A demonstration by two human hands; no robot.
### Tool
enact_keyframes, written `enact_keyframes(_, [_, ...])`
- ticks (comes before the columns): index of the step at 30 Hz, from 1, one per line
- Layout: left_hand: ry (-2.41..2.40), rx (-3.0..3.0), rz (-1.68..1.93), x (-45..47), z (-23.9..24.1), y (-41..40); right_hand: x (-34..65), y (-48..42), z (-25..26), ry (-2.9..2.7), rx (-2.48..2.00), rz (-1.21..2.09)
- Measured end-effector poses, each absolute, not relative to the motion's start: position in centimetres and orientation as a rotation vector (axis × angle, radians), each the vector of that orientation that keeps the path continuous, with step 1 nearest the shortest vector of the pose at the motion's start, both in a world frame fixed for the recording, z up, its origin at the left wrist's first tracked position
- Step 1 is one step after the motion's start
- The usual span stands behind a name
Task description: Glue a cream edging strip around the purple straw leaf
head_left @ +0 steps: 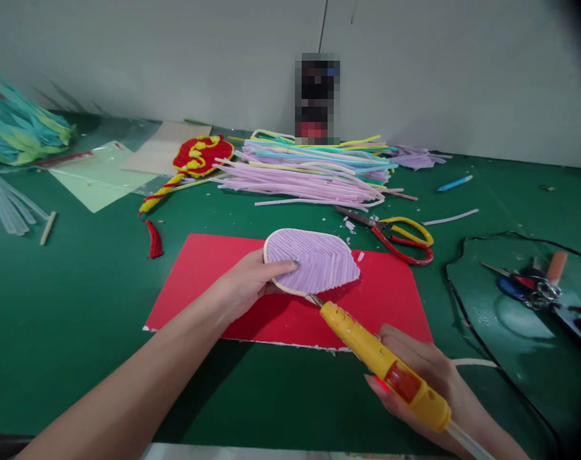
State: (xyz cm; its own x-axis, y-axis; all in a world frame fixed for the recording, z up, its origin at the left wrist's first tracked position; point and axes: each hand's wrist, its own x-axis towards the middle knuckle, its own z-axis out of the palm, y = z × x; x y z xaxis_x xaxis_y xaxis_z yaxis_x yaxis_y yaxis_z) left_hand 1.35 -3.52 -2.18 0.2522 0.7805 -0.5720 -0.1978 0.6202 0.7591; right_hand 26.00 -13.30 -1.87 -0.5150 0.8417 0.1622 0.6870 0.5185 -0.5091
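My left hand (252,281) grips the left side of an oval piece (314,259) covered in slanting lilac strips, thumb on its face. A pale cream rim runs round much of it; the strips end unevenly at the right. My right hand (415,364) is closed round a yellow hot glue gun (367,345), with a clear glue stick coming out of its back end. The nozzle meets or nearly meets the piece's lower edge. Beneath lies a red board (204,268) with a ragged white front edge.
Pastel fuzzy stems (300,182) are piled at the back. Red-and-yellow-handled scissors (395,236) lie right of the board. A black cord (456,287) loops near keys (542,291). A red and yellow fan (201,156) with a tassel (154,239) and glue sticks (9,201) are on the left.
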Motion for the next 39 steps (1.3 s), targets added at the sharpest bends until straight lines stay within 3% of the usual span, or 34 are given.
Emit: enact_keyframes(39, [1.155,0.603,0.709,1.3,-1.9,-3.5,26.4,-13.7,-3.0,-2.407,-1.201,0.546])
